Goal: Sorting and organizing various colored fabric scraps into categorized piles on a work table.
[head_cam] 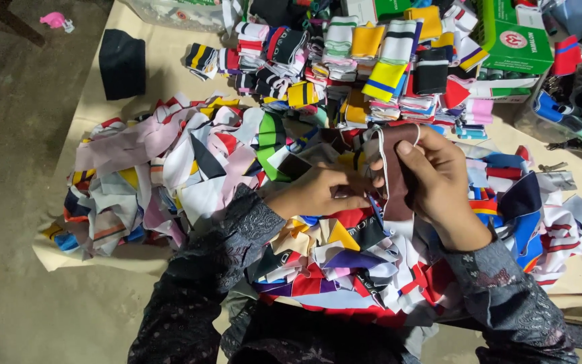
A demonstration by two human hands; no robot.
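My right hand grips a dark brown fabric strip with a white edge, held upright above a heap of loose coloured fabric scraps. My left hand pinches the same strip at its lower left side, fingers closed on the cloth next to the right thumb. Both arms wear dark patterned sleeves. More scraps lie in my lap under the hands.
Folded striped cuffs are stacked in rows at the back. Green boxes stand at the back right, a dark folded cloth at the back left. A beige sheet covers the floor; a pink object lies on bare floor.
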